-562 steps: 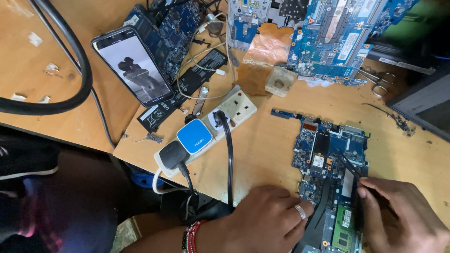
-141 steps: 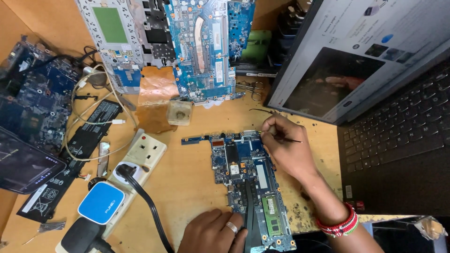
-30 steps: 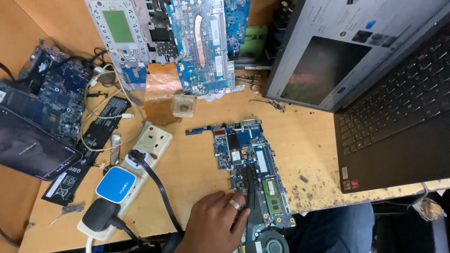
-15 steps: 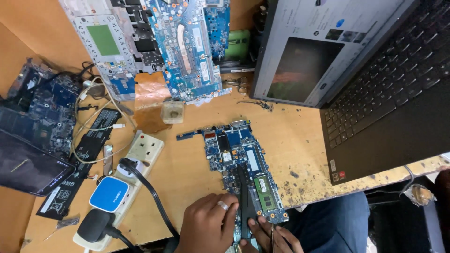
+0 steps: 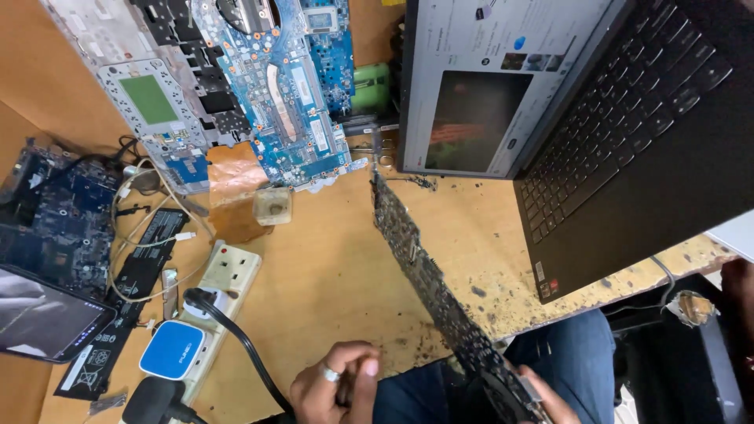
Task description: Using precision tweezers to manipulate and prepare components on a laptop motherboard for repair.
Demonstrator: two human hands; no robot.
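So the board [image 5: 424, 275] is up off the table [image 5: 330, 290] right now, tilted on edge and running diagonally from mid-frame down to the bottom right. We're looking at its dark underside, probably because it's being turned over to get at the other face. The right hand [image 5: 542, 404] has it by the low end at the bottom edge of the frame. Only a bit of that hand shows, with fingers wrapped on the board's corner, so a closed grip as far as I can tell.

The left hand [image 5: 338, 385] sits bottom centre, ring on one finger, curled into a loose fist with the thumb tucked over. It looks like it's pinching something small, but I can't tell what, or whether there's anything in there at all. It's not touching the board.

Everything else is shoved to the edges, which I'd guess keeps the middle free for work:
- open laptop [image 5: 581, 118] at upper right, screen lit, likely for reference
- two more blue boards [image 5: 275, 94] leaning at the top
- power strip [image 5: 212, 306] at lower left with a blue charger [image 5: 171, 349] plugged in
- phone [image 5: 47, 314] at far left, lying on another board

The table's right edge is speckled with dark crumbs.
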